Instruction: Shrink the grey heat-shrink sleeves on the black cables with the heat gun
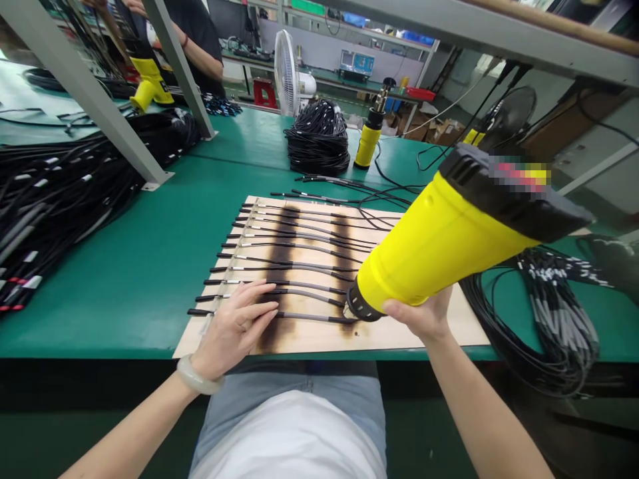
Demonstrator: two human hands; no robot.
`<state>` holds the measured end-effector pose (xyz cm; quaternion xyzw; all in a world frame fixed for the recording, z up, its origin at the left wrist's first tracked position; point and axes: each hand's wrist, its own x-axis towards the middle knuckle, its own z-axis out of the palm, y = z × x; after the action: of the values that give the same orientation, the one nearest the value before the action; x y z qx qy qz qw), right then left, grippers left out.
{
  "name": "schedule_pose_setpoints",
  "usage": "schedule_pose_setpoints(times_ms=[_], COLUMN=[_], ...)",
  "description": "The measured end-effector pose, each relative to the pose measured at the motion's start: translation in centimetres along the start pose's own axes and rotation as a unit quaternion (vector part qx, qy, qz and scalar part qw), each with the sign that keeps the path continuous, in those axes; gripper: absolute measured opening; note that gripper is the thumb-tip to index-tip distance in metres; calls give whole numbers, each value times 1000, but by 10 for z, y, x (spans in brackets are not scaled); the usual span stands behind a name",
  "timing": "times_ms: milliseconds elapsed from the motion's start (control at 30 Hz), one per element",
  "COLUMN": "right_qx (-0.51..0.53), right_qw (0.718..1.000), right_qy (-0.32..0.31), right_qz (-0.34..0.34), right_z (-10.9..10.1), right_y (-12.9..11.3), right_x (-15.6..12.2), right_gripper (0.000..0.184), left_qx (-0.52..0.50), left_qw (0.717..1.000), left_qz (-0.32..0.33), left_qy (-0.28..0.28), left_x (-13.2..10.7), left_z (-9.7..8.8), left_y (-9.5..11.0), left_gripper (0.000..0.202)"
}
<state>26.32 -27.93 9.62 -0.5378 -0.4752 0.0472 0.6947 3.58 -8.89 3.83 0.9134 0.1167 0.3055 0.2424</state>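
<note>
A flat wooden board (309, 339) with two dark scorch bands lies on the green workbench (124, 299). Several thin black cables (294, 266) with grey sleeves lie across it side by side, their tips lined up at the left. My left hand (234, 326) rests flat on the nearest cables, fingers spread. My right hand (417, 316) grips a yellow heat gun (444, 233) from below. Its black nozzle (362, 303) points down and left, close above the right ends of the nearest cables.
A black cable coil (318, 138) and a standing yellow heat gun (368, 141) are beyond the board. Cable bundles lie at the left (64, 199) and right (544, 319). Grey shelf posts (174, 66) rise from the bench. A co-worker (194, 46) stands at the far left.
</note>
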Motion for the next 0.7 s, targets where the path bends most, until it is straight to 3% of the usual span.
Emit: schedule_pose_setpoints(times_ms=[167,267,367,567,700], right_qx=[51,63,77,73,96], right_qw=[998,997,996,995,994], right_qy=[13,41,20,60,31], right_qz=[38,34,35,44,46], right_z=[0,1,2,-1,-2], right_y=[5,4,0,-5,-7], right_x=[2,3,4,5,5], right_gripper=[63,58,49,52,50], left_qx=[1,13,32,48,66], left_qw=[1000,1000,999,999,998], left_qz=[5,-1,-6,-4,2], left_qy=[2,2,3,-12,-17], left_x=[-2,-5,-11,-15,-7], left_z=[-5,-7,-8,-9,-7], left_y=[0,-1,-4,-6,-1], left_gripper=[18,19,18,17,15])
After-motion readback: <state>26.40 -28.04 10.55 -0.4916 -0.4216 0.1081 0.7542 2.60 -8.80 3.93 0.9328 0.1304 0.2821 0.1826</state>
